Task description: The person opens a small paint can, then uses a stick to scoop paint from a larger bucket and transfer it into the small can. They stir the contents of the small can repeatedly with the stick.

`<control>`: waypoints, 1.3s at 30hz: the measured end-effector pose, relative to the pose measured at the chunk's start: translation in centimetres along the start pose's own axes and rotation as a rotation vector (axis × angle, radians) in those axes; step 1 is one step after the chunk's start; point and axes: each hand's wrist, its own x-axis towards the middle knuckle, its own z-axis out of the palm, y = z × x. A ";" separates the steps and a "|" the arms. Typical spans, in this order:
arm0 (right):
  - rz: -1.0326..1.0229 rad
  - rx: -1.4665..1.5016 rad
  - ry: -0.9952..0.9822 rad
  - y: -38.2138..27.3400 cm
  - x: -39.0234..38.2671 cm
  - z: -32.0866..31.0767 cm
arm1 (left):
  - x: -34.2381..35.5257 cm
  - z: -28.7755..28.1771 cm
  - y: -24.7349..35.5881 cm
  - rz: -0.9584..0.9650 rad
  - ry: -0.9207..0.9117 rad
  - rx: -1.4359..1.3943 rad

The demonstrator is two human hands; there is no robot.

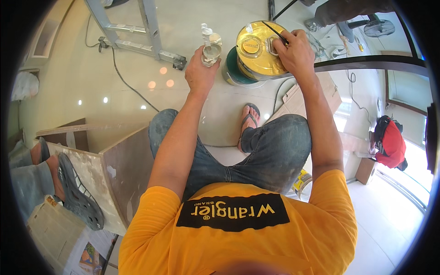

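My left hand (200, 73) grips a small clear, whitish-smeared cup (211, 52), with crumpled white material sticking up from its top. My right hand (295, 52) is at the lid of a yellow metal can (254, 62), its fingers closed on a thin dark stick (275, 31) and over the lid's metal handle (271, 47). The can sits on a dark green pail (236, 71), just right of the cup. My sandalled foot (250, 118) is on the tiled floor below the pail.
Aluminium ladder (151, 34) and cable (121, 75) at upper left. Plywood box (119, 174) at left, another person's clogged feet (75, 192) on it. Cardboard (316, 91), dark-framed edge (357, 62), red bag (388, 144) at right. Another yellow can (302, 183) beside my knee; black fan (378, 27) at top right.
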 end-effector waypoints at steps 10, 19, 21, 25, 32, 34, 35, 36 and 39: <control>-0.085 -0.063 0.040 -4.9 0.5 0.3 | -1.1 -2.6 -0.4 0.005 0.063 0.038; -0.124 -0.114 0.054 -7.8 0.3 0.4 | -1.6 -3.3 -0.5 0.021 0.042 0.116; -0.142 -0.128 0.065 -8.3 0.3 0.5 | -1.6 -3.5 -0.5 0.023 0.041 0.114; -0.182 -0.160 0.044 -9.5 0.2 0.6 | -1.5 -4.1 -0.6 0.007 0.035 0.105; -0.216 -0.201 0.028 -11.4 0.0 0.8 | -1.6 -5.1 -1.2 0.023 0.064 0.124; -0.225 -0.195 0.027 -11.9 0.0 1.0 | -1.8 -5.4 -1.3 0.007 0.052 0.129; -0.229 -0.188 0.026 -12.1 0.0 1.1 | -1.8 -5.6 -1.4 -0.001 0.046 0.135; -0.237 -0.180 0.030 -12.4 -0.1 1.2 | -1.9 -5.7 -1.5 -0.013 0.035 0.141; -0.271 -0.198 0.021 -13.1 0.0 1.6 | -1.9 -6.1 -1.8 -0.032 0.019 0.158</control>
